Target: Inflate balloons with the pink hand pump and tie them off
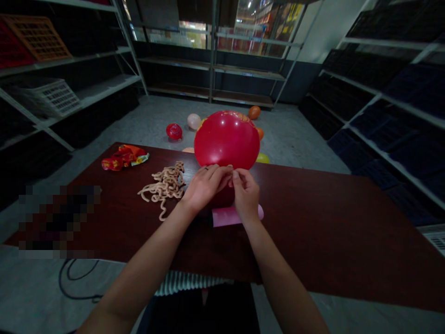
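So the person's left hand (205, 184) and right hand (247, 195) are meeting right around the middle of the frame, and both are working on a big, round, glossy red balloon with yellowish print near its top (225, 139). The balloon is sitting just up-frame of the fingers, beyond them and over the far edge of the dark brown wooden bench (333, 222). Grip-wise, both hands are pinching at the balloon's near end, thumb and fingers pressing close together. The fingers are covering the neck though, so I'm not seeing exactly what's between the tips.

Long axis? The balloon is looking wider side to side here, but the hands are hiding its lower end, so I can't really tell. Neither hand is clearly being the nearer one: the left is coming in from lower left, the right from lower right, both touching.

Below, a smooth pink cylinder with a dark end (225, 216) is lying crosswise on the bench, partly hiding behind the right hand. Left of centre, a heap of beige wavy strands (163, 188) is resting near the left hand, and a crumpled red-and-orange shiny packet (120, 160) is lying farther up-left.
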`<state>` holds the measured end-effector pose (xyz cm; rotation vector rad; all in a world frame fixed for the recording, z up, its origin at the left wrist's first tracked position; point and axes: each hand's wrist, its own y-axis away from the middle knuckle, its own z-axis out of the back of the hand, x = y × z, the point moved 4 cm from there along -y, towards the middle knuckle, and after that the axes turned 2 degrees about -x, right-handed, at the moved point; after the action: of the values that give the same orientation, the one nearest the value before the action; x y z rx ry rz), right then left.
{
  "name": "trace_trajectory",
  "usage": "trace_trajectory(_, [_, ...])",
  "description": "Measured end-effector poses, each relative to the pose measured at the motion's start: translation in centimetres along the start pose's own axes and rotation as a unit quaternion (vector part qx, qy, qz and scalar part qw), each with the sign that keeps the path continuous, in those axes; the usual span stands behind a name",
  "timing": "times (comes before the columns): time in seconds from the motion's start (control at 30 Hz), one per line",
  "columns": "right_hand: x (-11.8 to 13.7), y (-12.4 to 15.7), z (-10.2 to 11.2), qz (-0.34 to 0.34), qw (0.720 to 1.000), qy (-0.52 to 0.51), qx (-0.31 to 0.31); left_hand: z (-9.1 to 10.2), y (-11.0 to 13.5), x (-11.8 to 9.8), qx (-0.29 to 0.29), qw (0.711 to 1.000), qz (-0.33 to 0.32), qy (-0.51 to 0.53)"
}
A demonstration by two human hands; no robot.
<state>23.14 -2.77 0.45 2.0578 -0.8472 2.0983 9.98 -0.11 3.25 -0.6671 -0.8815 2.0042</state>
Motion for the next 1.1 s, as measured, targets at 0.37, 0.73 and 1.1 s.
trace_trajectory(0.37, [0.6, 0.1, 0.9, 0.209, 0.944, 0.256, 0.004, 0.2, -0.6, 0.1, 0.083, 0.99, 0.095, 0.065])
trace_trajectory(0.73, [0.8, 0.0, 0.9, 0.288, 0.893, 0.34, 0.071, 0.8, -0.8, 0.5, 0.085, 0.944, 0.203, 0.245])
trace_trajectory(1.1, [0.9, 0.7, 0.8, 0.217, 0.94, 0.259, 0.032, 0.1, -0.3, 0.2, 0.112, 0.977, 0.158, 0.092])
